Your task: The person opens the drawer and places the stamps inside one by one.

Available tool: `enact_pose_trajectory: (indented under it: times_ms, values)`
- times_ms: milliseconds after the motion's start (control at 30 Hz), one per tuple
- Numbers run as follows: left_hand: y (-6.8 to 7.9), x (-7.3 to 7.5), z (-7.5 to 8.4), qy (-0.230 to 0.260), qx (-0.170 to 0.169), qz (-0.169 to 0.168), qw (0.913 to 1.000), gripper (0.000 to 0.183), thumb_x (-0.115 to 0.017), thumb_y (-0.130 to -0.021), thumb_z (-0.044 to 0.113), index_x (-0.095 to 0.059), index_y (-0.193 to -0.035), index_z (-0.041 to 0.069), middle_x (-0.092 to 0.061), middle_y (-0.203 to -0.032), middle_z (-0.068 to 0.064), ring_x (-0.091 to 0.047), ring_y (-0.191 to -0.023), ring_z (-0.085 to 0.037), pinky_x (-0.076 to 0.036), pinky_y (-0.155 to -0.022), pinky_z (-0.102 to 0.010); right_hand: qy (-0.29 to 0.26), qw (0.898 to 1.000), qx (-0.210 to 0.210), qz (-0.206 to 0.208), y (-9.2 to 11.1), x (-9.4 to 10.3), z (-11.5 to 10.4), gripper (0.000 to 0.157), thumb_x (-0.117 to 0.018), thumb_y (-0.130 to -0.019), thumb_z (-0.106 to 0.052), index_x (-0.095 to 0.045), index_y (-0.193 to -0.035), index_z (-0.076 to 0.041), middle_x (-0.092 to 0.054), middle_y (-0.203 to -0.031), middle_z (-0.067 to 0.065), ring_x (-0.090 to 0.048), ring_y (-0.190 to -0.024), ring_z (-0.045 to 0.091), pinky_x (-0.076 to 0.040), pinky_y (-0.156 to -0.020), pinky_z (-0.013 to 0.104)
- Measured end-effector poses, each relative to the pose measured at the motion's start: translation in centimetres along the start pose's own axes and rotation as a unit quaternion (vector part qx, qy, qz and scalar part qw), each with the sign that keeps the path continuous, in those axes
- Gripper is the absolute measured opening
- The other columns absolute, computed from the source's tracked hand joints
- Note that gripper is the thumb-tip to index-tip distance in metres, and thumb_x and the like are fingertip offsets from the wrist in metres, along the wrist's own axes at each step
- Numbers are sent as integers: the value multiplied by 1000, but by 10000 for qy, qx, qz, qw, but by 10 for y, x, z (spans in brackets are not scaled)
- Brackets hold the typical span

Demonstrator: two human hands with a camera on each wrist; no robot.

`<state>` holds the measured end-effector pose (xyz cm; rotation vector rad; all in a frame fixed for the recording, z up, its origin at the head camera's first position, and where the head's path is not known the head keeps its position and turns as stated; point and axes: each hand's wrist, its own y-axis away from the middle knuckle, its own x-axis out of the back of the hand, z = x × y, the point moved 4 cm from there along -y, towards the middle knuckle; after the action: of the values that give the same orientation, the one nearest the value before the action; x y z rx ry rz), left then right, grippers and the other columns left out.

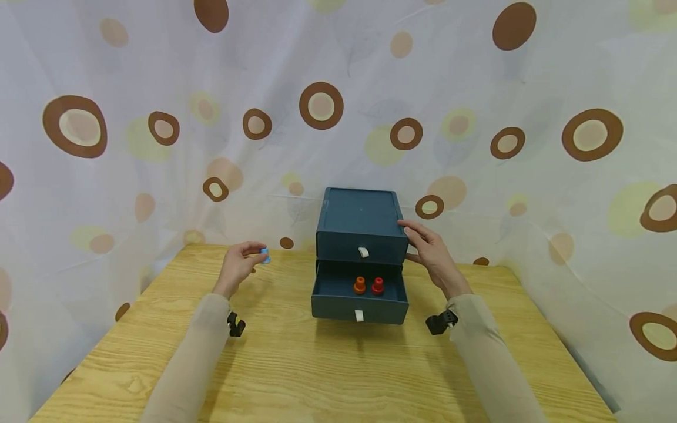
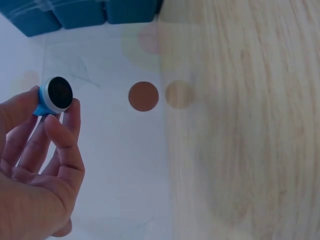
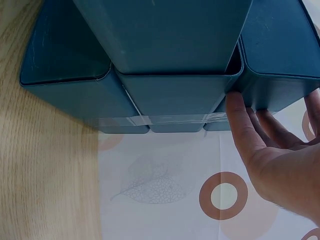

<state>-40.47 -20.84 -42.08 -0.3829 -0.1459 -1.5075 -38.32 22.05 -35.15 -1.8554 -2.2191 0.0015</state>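
Note:
My left hand [image 1: 240,265] pinches a small blue stamp [image 1: 265,255] between thumb and fingers, held above the table to the left of a dark blue drawer cabinet [image 1: 362,211]. In the left wrist view, the stamp's round dark face [image 2: 60,92] has a white rim. My right hand [image 1: 435,255] touches the cabinet's right side near the upper front corner, its fingers [image 3: 242,120] extended against the wall. Below the upper drawer [image 1: 338,245], a lower drawer [image 1: 338,308] is pulled out. An orange stamp [image 1: 359,285] and a red stamp [image 1: 378,286] stand upright inside it.
The cabinet stands at the back of a wooden table [image 1: 264,364], against a curtain [image 1: 359,53] patterned with circles. White pull tabs [image 1: 363,252] sit on the drawer fronts. Clear tape [image 3: 150,120] runs across the cabinet's side.

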Motion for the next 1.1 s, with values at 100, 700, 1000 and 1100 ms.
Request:
enact_pose_trajectory:
  times_ms: [100, 700, 1000, 1100]
  values:
    - [1, 0, 7, -49, -111, -47, 9999, 31, -65, -96, 23, -66, -124, 9, -66, -125, -13, -62, -102, -31, -50, -69, -29, -10, 10000, 4, 7, 0, 0, 0, 54, -45, -104, -42, -42, -149, -13, -23, -162, 10, -24, -148, 37, -36, -109, 59]
    - [17, -20, 45, -130, -556, -342, 9978, 28, -70, -93, 25, -71, -117, 11, -70, -117, -11, -67, -93, -26, -50, -68, -30, -36, 10000, 18, 7, 1, 0, -1, 53, -45, -104, -41, -42, -149, -13, -22, -162, 11, -22, -148, 38, -36, -110, 59]
    - [25, -26, 59, -155, -779, -370, 9962, 26, -73, -90, 21, -73, -111, 7, -69, -118, -12, -66, -93, -25, -52, -77, -36, -37, 10000, -2, -56, 2, -1, -1, 54, -44, -104, -40, -40, -150, -12, -21, -163, 10, -21, -149, 37, -36, -110, 58]
    - [24, -28, 59, -151, -829, -338, 9959, 24, -75, -88, 23, -74, -108, 10, -70, -116, -9, -66, -95, -24, -53, -82, -39, -38, 10000, -15, -38, 1, -1, -1, 53, -45, -104, -41, -41, -149, -13, -21, -163, 9, -21, -149, 37, -37, -110, 58]
